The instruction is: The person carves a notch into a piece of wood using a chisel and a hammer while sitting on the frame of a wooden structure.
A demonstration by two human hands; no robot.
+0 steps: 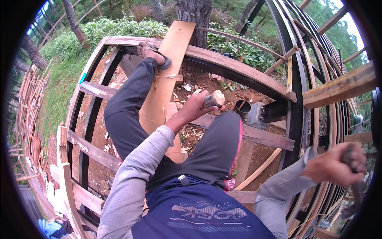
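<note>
Navy shirt (pixel 215 213) cloth lies closest to the head camera, worn by a seated person whose bent legs (pixel 133 105) straddle a long wooden plank (pixel 177 47), the stance apparently chosen for balance and a steady reach. Ahead, between the knees, the left hand (pixel 195 106) is clamped around a stubby round handle (pixel 215 99), its pale, battered end angled up and out of the fist, probably gripped low to leave that end exposed; whatever lies below the fist cannot be made out. Well apart to the right, the right hand (pixel 338 163) is closed on a dark tool (pixel 357 195), held out wide, seemingly for room to swing; blur hides its exact form. Beyond the left hand, a sandaled foot (pixel 153 53) rests at the plank's edge, likely helping to pin it where it crosses a timber beam (pixel 230 61) in front of a tree trunk (pixel 195 16). Pale wood chips (pixel 171 76) dot the plank just short of the foot. Right of the left hand, a black bucket (pixel 242 108) stands beside a gray block (pixel 256 115), past the right knee.
</note>
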